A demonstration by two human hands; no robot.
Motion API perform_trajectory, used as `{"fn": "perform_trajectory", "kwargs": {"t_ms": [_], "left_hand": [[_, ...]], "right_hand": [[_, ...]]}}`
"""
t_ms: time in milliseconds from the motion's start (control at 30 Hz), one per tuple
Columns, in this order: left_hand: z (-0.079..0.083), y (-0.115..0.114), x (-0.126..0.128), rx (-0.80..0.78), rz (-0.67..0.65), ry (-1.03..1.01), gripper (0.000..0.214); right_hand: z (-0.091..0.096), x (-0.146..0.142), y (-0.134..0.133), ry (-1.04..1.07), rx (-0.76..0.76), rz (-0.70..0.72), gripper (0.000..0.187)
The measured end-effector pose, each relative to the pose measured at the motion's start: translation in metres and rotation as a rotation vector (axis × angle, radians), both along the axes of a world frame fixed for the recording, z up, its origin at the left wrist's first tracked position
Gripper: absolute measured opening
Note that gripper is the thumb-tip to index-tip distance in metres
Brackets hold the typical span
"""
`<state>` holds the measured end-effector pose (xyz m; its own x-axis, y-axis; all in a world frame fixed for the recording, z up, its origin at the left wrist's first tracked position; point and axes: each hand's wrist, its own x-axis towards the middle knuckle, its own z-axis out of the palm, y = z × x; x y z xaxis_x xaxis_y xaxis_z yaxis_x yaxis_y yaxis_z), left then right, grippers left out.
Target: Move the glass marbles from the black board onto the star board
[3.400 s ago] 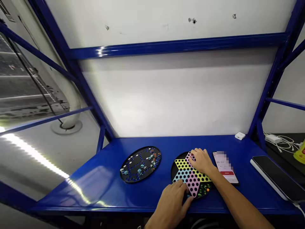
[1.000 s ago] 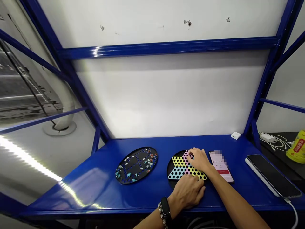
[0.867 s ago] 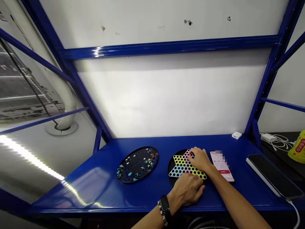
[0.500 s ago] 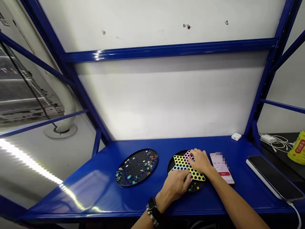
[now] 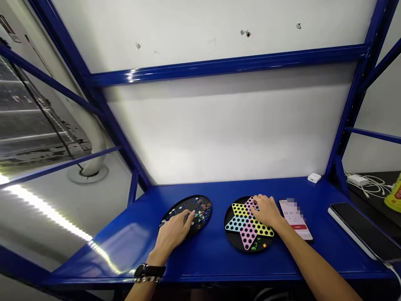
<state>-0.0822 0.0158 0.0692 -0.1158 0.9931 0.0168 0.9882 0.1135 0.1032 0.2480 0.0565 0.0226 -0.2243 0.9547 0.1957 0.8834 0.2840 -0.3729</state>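
The left hand [image 5: 172, 236] has its fingers bunched, dipping among the marbles [image 5: 200, 213] on a black oval board [image 5: 184, 205] (whether one is pinched, I can't tell). Further right, the half-open right hand [image 5: 266, 211] rests on a star-shaped peg plate [image 5: 247, 234], which sits on a round black tray [image 5: 233, 240]. A phone [image 5: 296, 219] lies just beside it on the blue steel shelf [image 5: 94, 261].
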Motion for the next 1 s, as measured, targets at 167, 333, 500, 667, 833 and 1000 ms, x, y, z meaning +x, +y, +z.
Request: {"fn": "perform_trajectory", "kwargs": {"t_ms": [167, 333, 500, 667, 833, 1000], "left_hand": [[0.005, -0.030, 0.068, 0.193, -0.255, -0.055, 0.032], [-0.012, -0.063, 0.153, 0.145, -0.826, -0.115, 0.020], [-0.020, -0.049, 0.177, 0.094, -0.990, 0.076, 0.019], [-0.019, -0.031, 0.176, 0.053, -1.090, 0.146, 0.020], [-0.023, -0.024, 0.177, 0.073, -1.152, 0.209, 0.023], [-0.030, -0.024, 0.176, 0.079, -1.176, 0.224, 0.030]], "right_hand": [[-0.001, 0.000, 0.001, -0.019, 0.003, 0.000, 0.019], [0.000, 0.000, 0.000, -0.046, 0.033, -0.011, 0.018], [0.001, -0.001, -0.001, -0.054, 0.032, -0.008, 0.018], [0.000, -0.001, 0.001, -0.056, 0.017, -0.015, 0.018], [0.000, 0.000, 0.000, -0.053, 0.015, -0.011, 0.019], [0.001, 0.001, -0.001, -0.061, 0.015, -0.011, 0.020]]}}
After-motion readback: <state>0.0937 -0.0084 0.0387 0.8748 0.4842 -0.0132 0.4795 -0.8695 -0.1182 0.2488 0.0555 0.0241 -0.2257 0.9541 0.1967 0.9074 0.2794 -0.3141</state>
